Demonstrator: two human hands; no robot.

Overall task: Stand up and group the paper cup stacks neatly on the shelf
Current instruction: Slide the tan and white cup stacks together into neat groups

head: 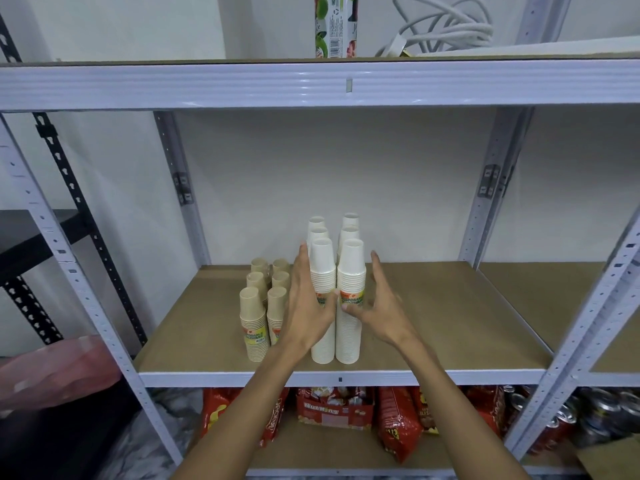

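Observation:
Several tall white paper cup stacks (349, 271) stand upright in two rows on the brown shelf board (433, 327). To their left stand several shorter tan cup stacks (254, 323), also in two rows. My left hand (308, 306) lies with straight fingers against the left side of the front white stacks, its thumb at their front. My right hand (377, 306) is spread on their right side, with its thumb touching the front right stack's label.
The metal shelf rail (346, 378) runs along the front edge. Red snack bags (398, 420) and cans (588, 414) fill the shelf below. White cable (446, 26) and a carton (335, 26) sit on the shelf above. A pink object (52, 368) lies at left.

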